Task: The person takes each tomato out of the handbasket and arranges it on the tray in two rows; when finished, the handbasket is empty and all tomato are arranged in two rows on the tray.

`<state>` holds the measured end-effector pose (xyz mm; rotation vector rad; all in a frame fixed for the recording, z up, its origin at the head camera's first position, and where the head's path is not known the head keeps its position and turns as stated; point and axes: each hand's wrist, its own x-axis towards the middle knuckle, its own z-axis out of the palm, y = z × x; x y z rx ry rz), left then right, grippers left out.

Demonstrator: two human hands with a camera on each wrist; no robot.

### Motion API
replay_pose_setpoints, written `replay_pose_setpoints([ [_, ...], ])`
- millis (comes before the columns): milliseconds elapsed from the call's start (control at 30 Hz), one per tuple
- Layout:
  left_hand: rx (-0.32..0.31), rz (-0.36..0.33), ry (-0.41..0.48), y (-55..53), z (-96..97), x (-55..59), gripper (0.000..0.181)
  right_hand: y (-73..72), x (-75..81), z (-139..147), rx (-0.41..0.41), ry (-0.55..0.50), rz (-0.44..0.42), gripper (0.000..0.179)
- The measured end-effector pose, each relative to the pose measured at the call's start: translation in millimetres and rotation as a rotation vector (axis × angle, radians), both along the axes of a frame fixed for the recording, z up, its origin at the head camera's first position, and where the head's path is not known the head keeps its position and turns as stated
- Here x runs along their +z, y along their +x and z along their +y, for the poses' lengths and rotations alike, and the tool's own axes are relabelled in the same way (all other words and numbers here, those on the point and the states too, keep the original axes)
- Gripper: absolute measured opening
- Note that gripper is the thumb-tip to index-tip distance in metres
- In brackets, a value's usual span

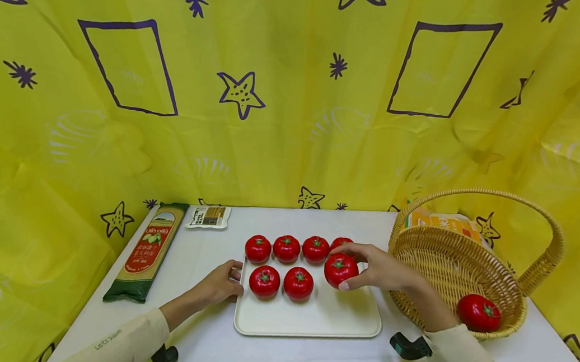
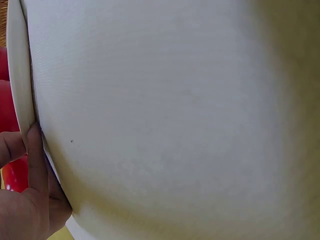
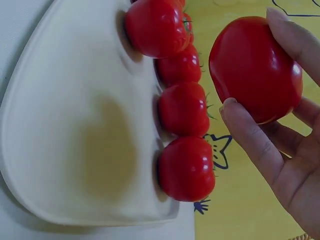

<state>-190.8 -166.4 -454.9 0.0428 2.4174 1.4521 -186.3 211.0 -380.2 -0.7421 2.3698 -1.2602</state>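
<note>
My right hand [image 1: 382, 269] holds a red tomato [image 1: 341, 270] between thumb and fingers. The right wrist view shows this tomato [image 3: 256, 70] raised above the tray, with the fingers [image 3: 257, 145] against its sides. The cream tray [image 1: 305, 322] carries a back row of tomatoes, including one at its left end [image 1: 258, 249], and two in front, one of them the middle tomato [image 1: 298, 284]. At the tray's left edge, my left hand [image 1: 221, 283] pinches the rim. In the left wrist view, fingers [image 2: 37, 160] lie on both sides of the rim [image 2: 21, 75].
A wicker basket [image 1: 431, 252] with a tall handle stands on the right and contains one tomato [image 1: 479, 313]. Behind it lies an orange and white package [image 1: 418, 218]. On the left are a pasta packet [image 1: 149, 249] and a small white packet [image 1: 209, 217]. A yellow curtain [image 1: 281, 158] hangs behind.
</note>
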Motion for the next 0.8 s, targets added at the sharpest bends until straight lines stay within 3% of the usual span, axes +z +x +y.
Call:
replay_pose_setpoints([
  [300,-0.008,0.002,-0.032,-2.1,-1.1,-3.1,0.062,-3.8,-8.3,-7.3,-0.04,0.048,0.062,0.054],
  [600,-0.015,-0.004,-0.028,-2.4,-1.5,-2.4,0.062,-7.8,-16.9,-13.3,-0.106,0.083,0.034,0.056],
  [800,-0.002,-0.007,-0.01,-2.5,-0.6,-3.3,0.062,-12.0,-23.8,-17.1,-0.095,0.114,0.056,0.055],
])
